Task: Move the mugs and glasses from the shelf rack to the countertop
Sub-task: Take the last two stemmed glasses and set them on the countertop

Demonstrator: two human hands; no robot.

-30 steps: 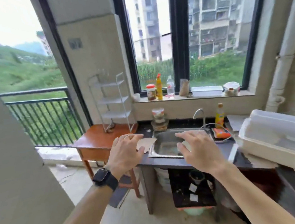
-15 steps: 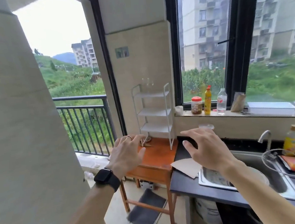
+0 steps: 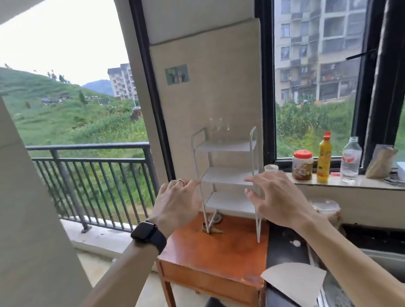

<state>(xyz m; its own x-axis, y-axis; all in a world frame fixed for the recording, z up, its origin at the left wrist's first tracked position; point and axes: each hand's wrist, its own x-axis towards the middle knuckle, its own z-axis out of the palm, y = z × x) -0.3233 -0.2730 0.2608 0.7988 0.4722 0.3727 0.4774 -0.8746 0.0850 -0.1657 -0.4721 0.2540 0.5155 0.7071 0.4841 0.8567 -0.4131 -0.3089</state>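
A: Nearest us, what do we see?
B: Our left hand (image 3: 176, 201) and right hand (image 3: 276, 199), fingers spread, holding nothing, raised either side of the white shelf rack (image 3: 227, 173) on the orange table (image 3: 214, 251)

A: And the glasses?
B: Faint clear glasses (image 3: 219, 130) on the rack's top shelf, hard to count; the dark countertop (image 3: 285, 248) lies just right of the table

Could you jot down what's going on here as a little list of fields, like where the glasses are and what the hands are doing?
Rack: white shelf rack on a small wooden table
Glasses: clear glasses on the top shelf; count unclear
Lower shelves: look bare
Left hand: open, empty, near the rack's left side
Right hand: open, empty, near its right side
Countertop: dark, right of the table
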